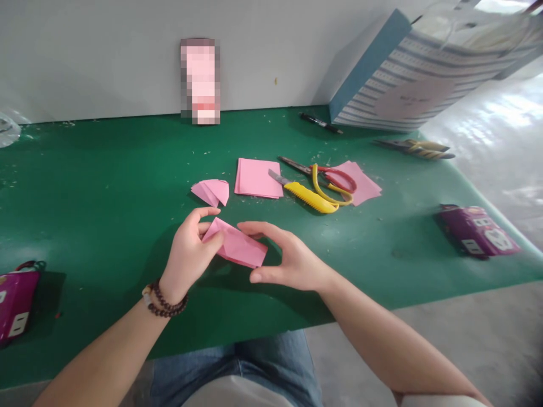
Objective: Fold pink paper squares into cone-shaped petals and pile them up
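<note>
Left hand (190, 246) pinches the paper (241, 246); right hand (292, 257) spreads around its right end, contact unclear. Paper sits between the table's (106, 169) near edge and the stack (254, 178), green surface stretching left.

two hands (190, 249) (294, 257), two folded papers (241, 247) (215, 190), two paper stacks (254, 182) (363, 183), two boxes (478, 230) (17, 302), one each: knife (311, 198), pen (320, 122), bag (399, 90), scissors (306, 168), pliers (409, 148)

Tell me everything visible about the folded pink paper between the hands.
The folded pink paper is a layered, creased strip with a pointed upper-left corner. It slants down to the right over the green tabletop. The left hand pinches its left end; the right hand curves, open, around its right end, contact unclear.
</note>
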Demonstrator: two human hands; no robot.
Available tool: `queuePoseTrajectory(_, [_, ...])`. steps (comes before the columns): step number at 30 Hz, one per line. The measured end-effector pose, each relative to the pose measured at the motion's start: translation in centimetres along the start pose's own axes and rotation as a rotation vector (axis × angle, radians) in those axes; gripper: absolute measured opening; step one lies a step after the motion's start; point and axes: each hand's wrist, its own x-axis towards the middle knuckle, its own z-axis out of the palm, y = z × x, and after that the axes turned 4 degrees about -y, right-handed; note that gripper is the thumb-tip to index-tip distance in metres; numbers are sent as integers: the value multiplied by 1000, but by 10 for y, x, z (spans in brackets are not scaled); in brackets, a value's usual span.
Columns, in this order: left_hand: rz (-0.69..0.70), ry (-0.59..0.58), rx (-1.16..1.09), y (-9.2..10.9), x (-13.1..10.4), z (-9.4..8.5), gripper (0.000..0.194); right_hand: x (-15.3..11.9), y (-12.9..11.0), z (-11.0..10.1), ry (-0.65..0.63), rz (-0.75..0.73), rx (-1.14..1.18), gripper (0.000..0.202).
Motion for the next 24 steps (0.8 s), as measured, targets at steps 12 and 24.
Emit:
queuePoseTrajectory(12, [243,-32,261,8,-12,7,22,10,5,8,127,423,478,12])
queuePoseTrajectory(24, [388,-258,112,-3,-11,5,73,14,6,7,192,544,747,20])
